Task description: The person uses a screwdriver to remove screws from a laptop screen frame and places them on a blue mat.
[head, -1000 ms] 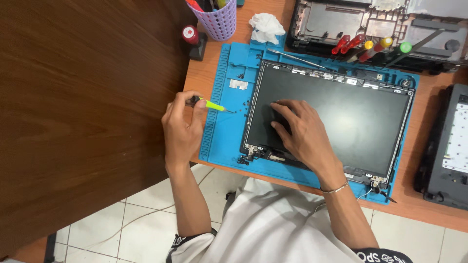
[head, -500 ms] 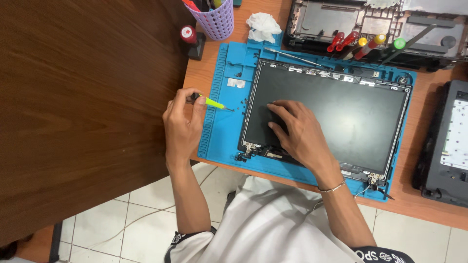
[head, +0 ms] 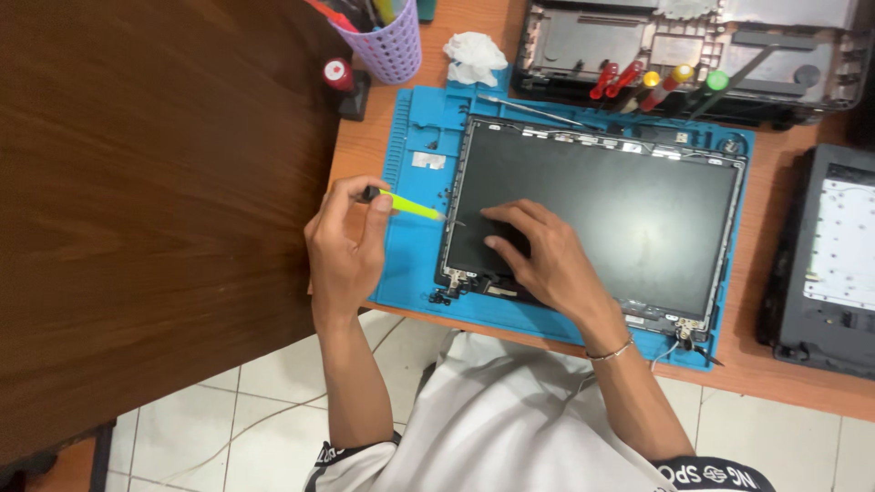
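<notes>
A laptop screen panel (head: 629, 210) lies face up on a blue work mat (head: 415, 264). My left hand (head: 344, 248) grips a small screwdriver with a yellow-green shaft (head: 407, 205), its tip at the panel's left edge. My right hand (head: 542, 255) rests flat on the dark screen near its lower left corner, fingers spread toward the tip. A thin bracelet sits on that wrist.
A dark wooden tabletop (head: 146, 200) fills the left. A lilac pen basket (head: 387, 41), a crumpled white tissue (head: 474, 55), an opened laptop base (head: 684, 46) with several coloured screwdrivers (head: 652, 87), and another laptop part (head: 829, 264) at the right surround the mat.
The view has shifted slightly. My right hand has slid a little toward the panel's left edge; the left hand still holds the screwdriver at the same spot.
</notes>
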